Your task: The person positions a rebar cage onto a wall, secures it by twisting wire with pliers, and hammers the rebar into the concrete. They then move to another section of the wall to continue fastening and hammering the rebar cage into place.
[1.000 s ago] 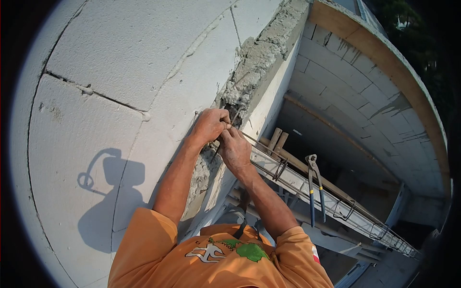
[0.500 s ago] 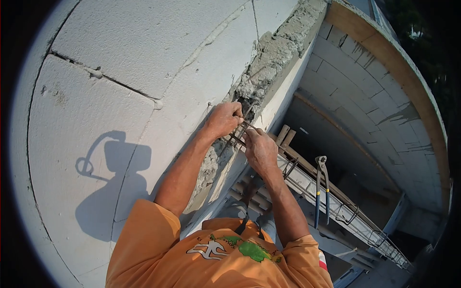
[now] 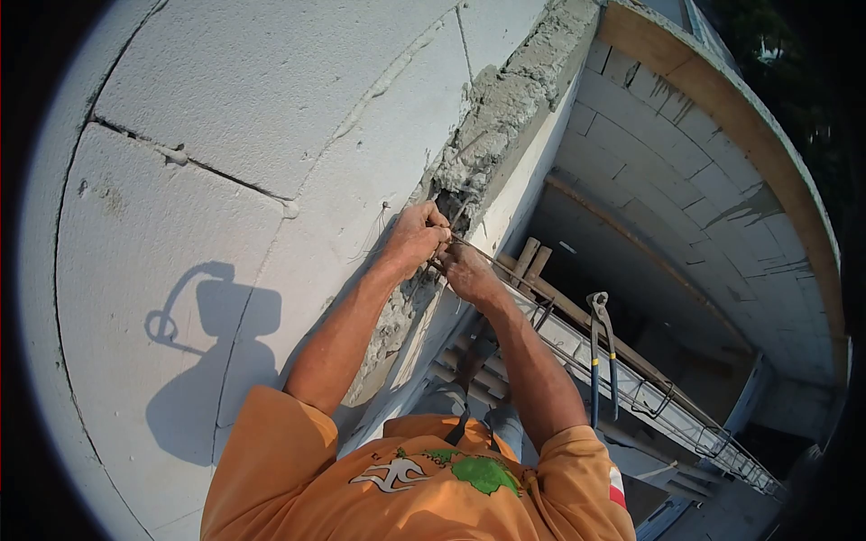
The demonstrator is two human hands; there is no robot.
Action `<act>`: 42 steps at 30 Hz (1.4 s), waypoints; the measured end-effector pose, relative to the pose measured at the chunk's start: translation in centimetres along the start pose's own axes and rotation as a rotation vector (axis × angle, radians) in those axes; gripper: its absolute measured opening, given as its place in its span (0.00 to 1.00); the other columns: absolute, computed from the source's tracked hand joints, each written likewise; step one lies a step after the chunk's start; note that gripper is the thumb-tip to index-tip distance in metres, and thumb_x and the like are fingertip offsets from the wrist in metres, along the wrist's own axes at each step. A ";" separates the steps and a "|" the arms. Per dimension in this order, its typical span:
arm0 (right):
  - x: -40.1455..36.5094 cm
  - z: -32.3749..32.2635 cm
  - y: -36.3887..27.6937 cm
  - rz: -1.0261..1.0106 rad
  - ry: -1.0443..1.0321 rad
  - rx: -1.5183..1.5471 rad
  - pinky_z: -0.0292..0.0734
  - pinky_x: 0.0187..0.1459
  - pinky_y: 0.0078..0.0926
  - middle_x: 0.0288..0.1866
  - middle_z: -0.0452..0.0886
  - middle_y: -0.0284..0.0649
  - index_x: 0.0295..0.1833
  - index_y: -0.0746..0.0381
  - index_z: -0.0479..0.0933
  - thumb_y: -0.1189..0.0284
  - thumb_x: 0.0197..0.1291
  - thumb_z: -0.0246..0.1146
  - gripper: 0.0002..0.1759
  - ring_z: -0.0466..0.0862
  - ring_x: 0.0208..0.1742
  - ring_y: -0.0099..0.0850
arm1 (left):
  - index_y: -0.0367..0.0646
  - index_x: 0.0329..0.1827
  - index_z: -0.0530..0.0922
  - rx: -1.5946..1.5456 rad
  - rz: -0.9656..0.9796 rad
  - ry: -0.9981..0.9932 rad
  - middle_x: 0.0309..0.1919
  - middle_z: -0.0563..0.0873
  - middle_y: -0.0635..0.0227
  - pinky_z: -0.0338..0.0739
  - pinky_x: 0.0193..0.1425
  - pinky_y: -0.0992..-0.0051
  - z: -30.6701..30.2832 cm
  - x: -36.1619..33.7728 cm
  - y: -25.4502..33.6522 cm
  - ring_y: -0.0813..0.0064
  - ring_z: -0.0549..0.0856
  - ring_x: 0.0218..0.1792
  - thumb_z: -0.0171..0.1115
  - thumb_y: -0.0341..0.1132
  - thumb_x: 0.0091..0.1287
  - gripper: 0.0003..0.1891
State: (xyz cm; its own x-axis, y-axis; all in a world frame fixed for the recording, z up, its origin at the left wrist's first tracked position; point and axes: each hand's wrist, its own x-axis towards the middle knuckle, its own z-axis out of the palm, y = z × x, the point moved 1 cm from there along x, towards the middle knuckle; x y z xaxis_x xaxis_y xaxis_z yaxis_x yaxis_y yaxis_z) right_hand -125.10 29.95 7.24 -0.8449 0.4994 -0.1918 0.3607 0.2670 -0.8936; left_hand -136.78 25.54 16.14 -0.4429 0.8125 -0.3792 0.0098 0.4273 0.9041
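Observation:
My left hand (image 3: pixel 418 237) is closed, fingertips pinched together, at the end of a steel rebar cage (image 3: pixel 649 397) where it meets a gap in the rough concrete. Close against it, my right hand (image 3: pixel 471 273) is also closed, its fingers curled under and beside the top bar. Whatever thin piece the fingers hold is hidden. Several thin wires (image 3: pixel 381 221) stick out by the wall, left of my left hand. End-cutting pincers (image 3: pixel 602 356) with dark blue, yellow-banded handles hang over the cage, to the right of my right arm.
A pale block wall (image 3: pixel 198 225) with my shadow on it rises at left. Rough concrete (image 3: pixel 510 113) runs along its edge. Wooden pieces (image 3: pixel 530 261) stand behind the cage. A deep space lies beyond, bounded by a curved block wall (image 3: pixel 686 162).
My right hand has moved left and slightly down, its fingers now curled closer to my left hand. My left hand stays at the bar end. The view has shifted slightly.

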 end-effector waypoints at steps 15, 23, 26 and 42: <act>-2.3 -1.4 -5.5 0.197 0.223 -0.231 0.77 0.45 0.50 0.37 0.83 0.56 0.39 0.69 0.77 0.70 0.56 0.58 0.12 0.83 0.45 0.54 | 0.33 0.33 0.75 -0.039 0.068 0.048 0.33 0.81 0.60 0.79 0.37 0.74 -0.2 0.1 -1.0 0.73 0.83 0.31 0.60 0.20 0.59 0.03; -3.7 -0.4 -7.2 0.319 0.424 -0.305 0.77 0.40 0.51 0.36 0.82 0.58 0.40 0.69 0.74 0.70 0.59 0.57 0.11 0.84 0.39 0.55 | 0.28 0.39 0.78 0.272 0.317 0.162 0.38 0.85 0.57 0.79 0.41 0.73 0.1 -0.1 -2.4 0.74 0.84 0.35 0.58 0.23 0.62 0.06; -4.0 0.1 -6.7 0.155 0.602 -0.411 0.78 0.37 0.49 0.33 0.81 0.54 0.38 0.68 0.73 0.72 0.57 0.58 0.09 0.84 0.36 0.53 | 0.28 0.42 0.79 0.270 0.342 0.146 0.43 0.86 0.55 0.79 0.44 0.73 -0.1 -0.4 -2.5 0.73 0.85 0.39 0.58 0.24 0.62 0.08; -1.5 -4.2 -9.8 0.018 0.258 -0.406 0.73 0.41 0.52 0.32 0.81 0.59 0.40 0.70 0.75 0.73 0.59 0.57 0.10 0.81 0.38 0.57 | 0.32 0.48 0.78 0.205 0.756 0.141 0.40 0.85 0.55 0.79 0.44 0.73 0.6 -1.9 -2.6 0.70 0.84 0.39 0.58 0.20 0.62 0.11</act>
State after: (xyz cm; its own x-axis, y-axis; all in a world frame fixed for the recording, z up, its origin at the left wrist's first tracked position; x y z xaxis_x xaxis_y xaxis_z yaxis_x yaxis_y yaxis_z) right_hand -125.69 30.09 18.00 -0.7302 0.6811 -0.0532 0.5430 0.5313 -0.6503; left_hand -135.44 23.07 14.40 -0.3595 0.8595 0.3634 0.5117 -0.1442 0.8470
